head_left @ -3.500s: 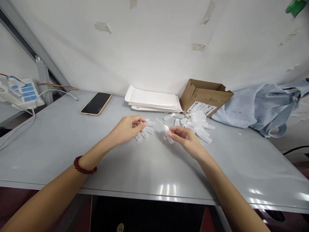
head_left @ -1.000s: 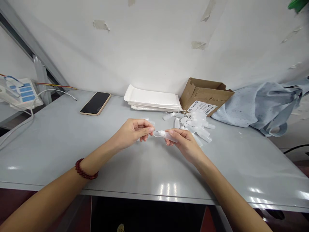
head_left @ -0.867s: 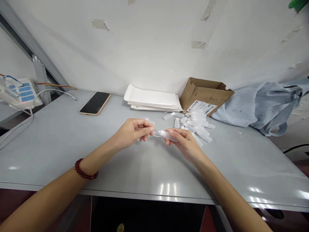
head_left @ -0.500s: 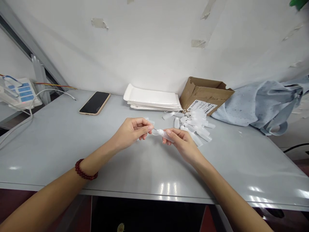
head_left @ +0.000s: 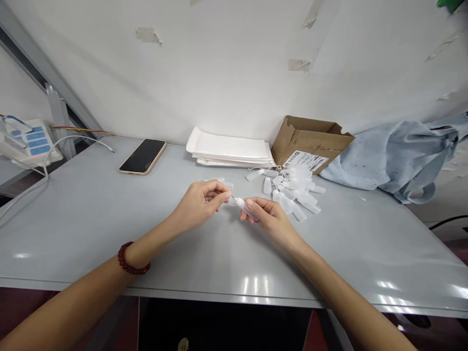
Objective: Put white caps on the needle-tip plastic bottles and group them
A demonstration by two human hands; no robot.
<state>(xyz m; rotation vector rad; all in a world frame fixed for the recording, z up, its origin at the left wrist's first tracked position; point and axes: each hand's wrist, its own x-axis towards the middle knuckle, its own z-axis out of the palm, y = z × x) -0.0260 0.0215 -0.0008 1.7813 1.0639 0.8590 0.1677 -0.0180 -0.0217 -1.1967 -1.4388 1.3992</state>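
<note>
My right hand point(head_left: 265, 213) is closed round a small translucent squeeze bottle point(head_left: 249, 210) with a white tapered tip, tilted up and leftward. The fingertips of my left hand point(head_left: 209, 200) are pinched together just left of that tip, on a thin dark pin-like piece point(head_left: 233, 196). Its end meets or lies very close to the bottle's tip; I cannot tell which. Behind my left hand lie clear flat pieces point(head_left: 227, 185), partly hidden by the fingers. To the right of my right hand is a heap of frosted plastic pieces point(head_left: 296, 187) with thin strings.
At the back stand a stack of white padded envelopes point(head_left: 230, 147) and an open cardboard box point(head_left: 312, 141). A phone point(head_left: 143, 156) lies back left, near a white cable point(head_left: 47, 161) and a power strip point(head_left: 32, 141). A pale blue cloth bag point(head_left: 387, 156) rests at the right.
My right hand and the bottle have shifted slightly left. My left hand has barely moved, and more of the clear pieces behind it shows.
</note>
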